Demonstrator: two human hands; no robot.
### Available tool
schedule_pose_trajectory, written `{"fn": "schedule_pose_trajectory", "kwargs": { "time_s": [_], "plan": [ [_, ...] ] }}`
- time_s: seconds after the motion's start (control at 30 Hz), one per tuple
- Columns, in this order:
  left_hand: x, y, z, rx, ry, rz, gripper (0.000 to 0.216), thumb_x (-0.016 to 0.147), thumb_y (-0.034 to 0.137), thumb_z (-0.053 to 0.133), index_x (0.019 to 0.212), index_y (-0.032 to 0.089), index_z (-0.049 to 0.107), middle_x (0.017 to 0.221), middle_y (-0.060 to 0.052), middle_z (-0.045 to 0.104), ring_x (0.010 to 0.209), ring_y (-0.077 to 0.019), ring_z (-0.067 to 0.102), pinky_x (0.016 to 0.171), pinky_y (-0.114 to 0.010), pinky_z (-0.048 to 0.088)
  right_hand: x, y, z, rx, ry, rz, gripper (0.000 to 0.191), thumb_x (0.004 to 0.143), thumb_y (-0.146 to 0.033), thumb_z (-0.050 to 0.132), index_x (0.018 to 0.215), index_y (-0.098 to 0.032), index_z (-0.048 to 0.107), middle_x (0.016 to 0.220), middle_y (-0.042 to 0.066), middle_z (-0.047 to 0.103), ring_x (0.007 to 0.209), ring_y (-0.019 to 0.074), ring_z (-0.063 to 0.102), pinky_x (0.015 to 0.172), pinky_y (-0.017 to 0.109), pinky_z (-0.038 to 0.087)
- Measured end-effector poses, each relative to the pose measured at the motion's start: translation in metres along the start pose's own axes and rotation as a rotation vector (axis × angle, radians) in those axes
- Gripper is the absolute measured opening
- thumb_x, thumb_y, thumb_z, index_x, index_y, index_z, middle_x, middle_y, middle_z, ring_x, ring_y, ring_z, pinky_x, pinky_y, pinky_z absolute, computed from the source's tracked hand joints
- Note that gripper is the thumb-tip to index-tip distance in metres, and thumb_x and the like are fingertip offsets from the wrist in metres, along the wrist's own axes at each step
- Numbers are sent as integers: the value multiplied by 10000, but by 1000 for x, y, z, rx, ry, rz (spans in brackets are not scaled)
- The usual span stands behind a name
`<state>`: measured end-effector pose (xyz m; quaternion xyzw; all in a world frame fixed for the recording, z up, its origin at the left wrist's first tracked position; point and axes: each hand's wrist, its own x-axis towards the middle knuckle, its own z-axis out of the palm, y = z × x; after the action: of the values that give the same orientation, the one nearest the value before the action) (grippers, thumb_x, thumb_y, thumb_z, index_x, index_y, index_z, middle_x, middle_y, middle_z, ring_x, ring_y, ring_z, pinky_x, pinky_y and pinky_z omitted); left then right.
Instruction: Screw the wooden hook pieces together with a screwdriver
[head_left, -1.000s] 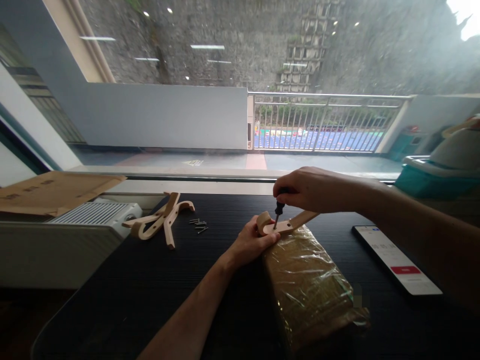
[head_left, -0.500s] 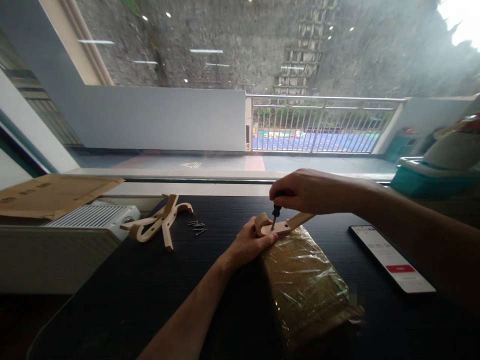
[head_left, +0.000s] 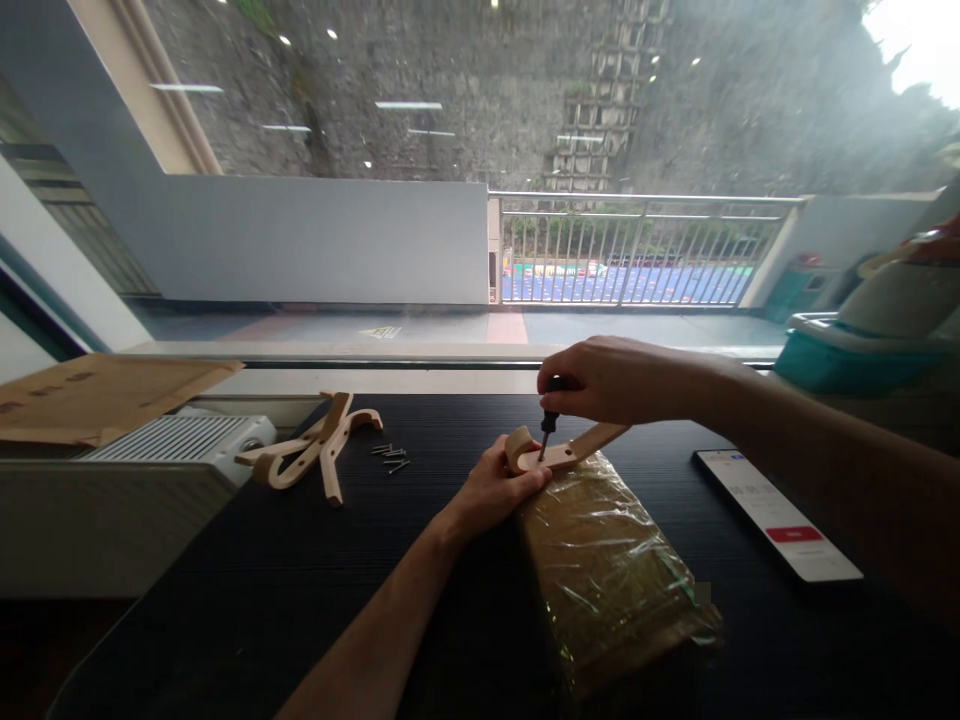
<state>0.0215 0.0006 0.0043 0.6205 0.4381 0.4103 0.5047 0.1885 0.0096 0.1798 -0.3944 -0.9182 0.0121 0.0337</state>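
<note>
My right hand [head_left: 600, 380] is closed round the dark handle of a screwdriver [head_left: 550, 420], whose shaft points down. Its tip meets a pale wooden hook [head_left: 559, 456] near the curled end; a screw under the tip is too small to make out. With fingers and thumb, my left hand [head_left: 502, 485] pinches that curled end and steadies it. The hook rests on the far end of a tape-wrapped cardboard box [head_left: 607, 560]. Left of my hands lie several similar wooden hooks [head_left: 330, 440] in a pile and several loose screws [head_left: 391, 457].
A phone [head_left: 780, 515] with a lit screen lies to the right on the black table [head_left: 300, 600]. Brown cardboard [head_left: 112, 395] sits over a white radiator [head_left: 180, 440] at left. A teal bin [head_left: 847, 350] stands at far right, and a window spans the back.
The camera view has shifted slightly. Both hands, the screwdriver and the wooden hook keep nearly the same places relative to one another.
</note>
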Motion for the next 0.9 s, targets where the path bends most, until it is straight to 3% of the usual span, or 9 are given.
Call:
{"fn": "schedule_pose_trajectory", "kwargs": {
  "time_s": [0.17,0.43,0.67,0.9],
  "plan": [
    [-2,8,-1,-9,-4,-19,396,656,350,721,969,163,564,850,-21,608,765,-157,576,699,-261,445,-1,6,-4,30,-61,-47,254,836,-327,460,924,-229,678,694,-9,649,508,84,448,497,242,281],
    [-2,10,-6,-4,-25,-30,349,663,335,718,928,165,566,854,-18,589,787,-151,567,707,-249,439,2,3,3,-11,-11,-37,269,852,-342,455,862,-192,677,733,27,656,563,104,471,543,256,304],
    [-5,18,-13,-104,-182,-50,403,662,273,729,998,160,538,904,-26,592,825,-150,571,741,-255,444,6,3,4,-22,-21,1,297,862,-384,439,874,-189,664,748,40,650,581,118,483,530,265,306],
    [-6,19,-12,0,-130,-28,380,683,292,705,1000,157,546,929,-40,593,855,-171,568,783,-286,443,10,7,-2,23,-116,-94,227,839,-335,464,904,-235,657,734,-9,649,541,92,470,512,246,292]
  ]
}}
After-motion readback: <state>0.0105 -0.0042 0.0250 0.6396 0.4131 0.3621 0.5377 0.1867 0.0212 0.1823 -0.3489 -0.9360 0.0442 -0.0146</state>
